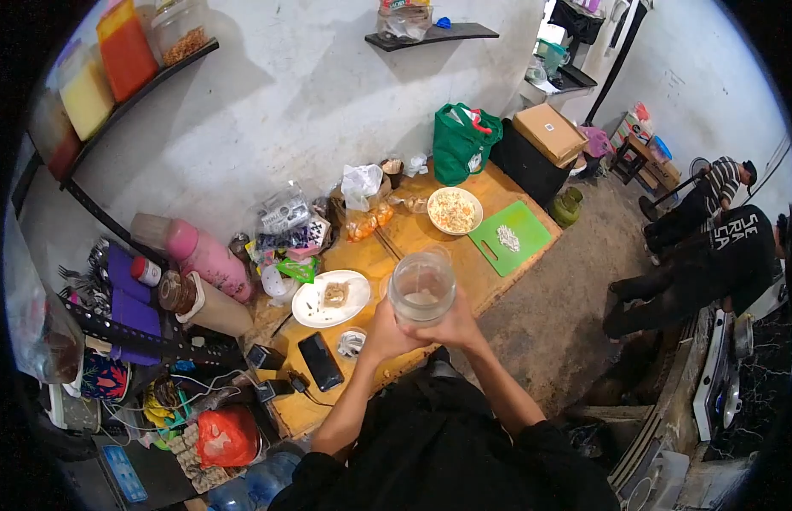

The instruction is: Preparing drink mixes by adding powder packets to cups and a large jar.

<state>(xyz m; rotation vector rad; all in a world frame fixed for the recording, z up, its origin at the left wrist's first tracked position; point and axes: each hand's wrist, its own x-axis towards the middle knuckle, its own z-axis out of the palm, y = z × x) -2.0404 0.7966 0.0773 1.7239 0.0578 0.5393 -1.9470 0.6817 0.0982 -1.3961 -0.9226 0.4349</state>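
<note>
A clear wide-mouthed jar (423, 287) is held up in front of my body, over the front edge of the wooden table (402, 246). My left hand (389, 335) grips its left side and underside. From the right, my right hand (458, 324) wraps around the same jar. Something pale shows at the jar's bottom; I cannot tell what it is. A white oval plate (356, 290) with a small brown piece of food lies left of the jar. Beyond it stand a bowl of shredded vegetables (455, 211) and a green cutting board (527, 236) bearing chopped white pieces.
A black smartphone (320, 361) and a small round container (351, 343) lie near my left forearm. Bagged goods (287, 217) crowd the wall side. A green bag (465, 144) stands at the far end. Two people (702, 268) are at the right, near a stove (715, 377).
</note>
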